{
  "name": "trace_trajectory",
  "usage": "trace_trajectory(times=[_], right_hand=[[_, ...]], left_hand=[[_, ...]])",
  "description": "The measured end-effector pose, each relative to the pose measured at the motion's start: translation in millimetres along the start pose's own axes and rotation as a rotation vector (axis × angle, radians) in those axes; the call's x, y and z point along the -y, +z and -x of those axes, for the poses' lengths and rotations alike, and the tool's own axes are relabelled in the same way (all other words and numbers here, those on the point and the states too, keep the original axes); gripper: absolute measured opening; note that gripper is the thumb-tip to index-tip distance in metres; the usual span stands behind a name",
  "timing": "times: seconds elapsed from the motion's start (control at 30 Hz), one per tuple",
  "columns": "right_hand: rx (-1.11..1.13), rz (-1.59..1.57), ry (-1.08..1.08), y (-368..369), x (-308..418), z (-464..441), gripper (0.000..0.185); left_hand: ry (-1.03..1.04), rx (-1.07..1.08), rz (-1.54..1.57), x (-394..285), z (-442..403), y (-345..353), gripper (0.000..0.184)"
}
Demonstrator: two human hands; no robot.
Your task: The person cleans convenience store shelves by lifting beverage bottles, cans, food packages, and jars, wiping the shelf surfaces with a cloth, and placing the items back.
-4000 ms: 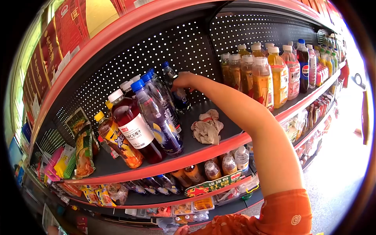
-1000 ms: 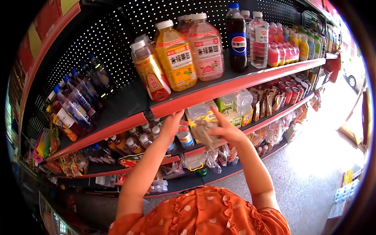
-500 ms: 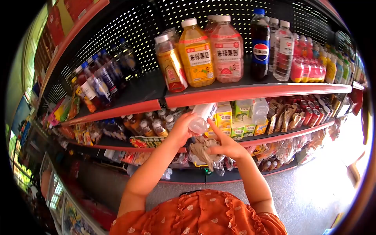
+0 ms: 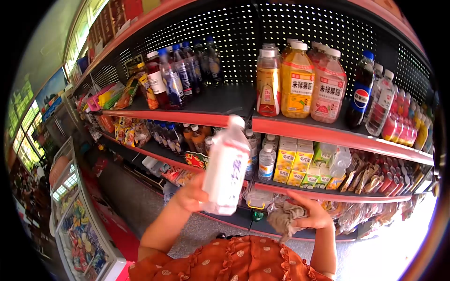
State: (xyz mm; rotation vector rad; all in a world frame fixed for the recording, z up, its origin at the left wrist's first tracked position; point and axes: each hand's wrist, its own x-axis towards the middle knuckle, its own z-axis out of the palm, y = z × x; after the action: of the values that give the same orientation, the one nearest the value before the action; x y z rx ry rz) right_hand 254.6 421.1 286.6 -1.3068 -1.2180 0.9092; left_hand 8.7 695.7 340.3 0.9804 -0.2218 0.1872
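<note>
A clear plastic bottle with a white cap and white label stands nearly upright, leaning a little, in front of the upper shelf's edge. Wrapped round its lower left side is my left hand. Lower and to the right, my right hand grips a crumpled grey-brown cloth, with its thumb and fingers partly around it. The cloth and the bottle are apart. Part of the label's print is blurred.
The upper shelf bears large juice bottles, a cola bottle and blue-capped bottles. Below are yellow drink cartons and small water bottles. At left stands a glass-topped chest with colourful packets.
My left hand has raised the bottle and turned it cap up. My right hand with the cloth has moved away from it, lower right. The view has swung left.
</note>
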Motion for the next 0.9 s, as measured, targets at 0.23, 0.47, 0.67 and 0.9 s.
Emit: trace_trajectory(times=[0.23, 0.47, 0.67, 0.9], right_hand=[[-0.177, 0.023, -0.008, -2, 9, 19, 0.088], [-0.450, -0.088, -0.015, 11, 1, 32, 0.086], [-0.775, 0.028, -0.131, 16, -17, 1, 0.056], [-1.021, 0.929, -0.377, -16, -19, -110, 0.041]], left_hand=[[0.342, -0.178, -0.616, -126, -81, -13, 0.074], [0.240, -0.476, -0.951, -160, -187, -75, 0.078], [0.220, -0.465, -1.292, -149, -245, -132, 0.097], [0.140, -0.365, -1.216, -145, -244, -127, 0.101]])
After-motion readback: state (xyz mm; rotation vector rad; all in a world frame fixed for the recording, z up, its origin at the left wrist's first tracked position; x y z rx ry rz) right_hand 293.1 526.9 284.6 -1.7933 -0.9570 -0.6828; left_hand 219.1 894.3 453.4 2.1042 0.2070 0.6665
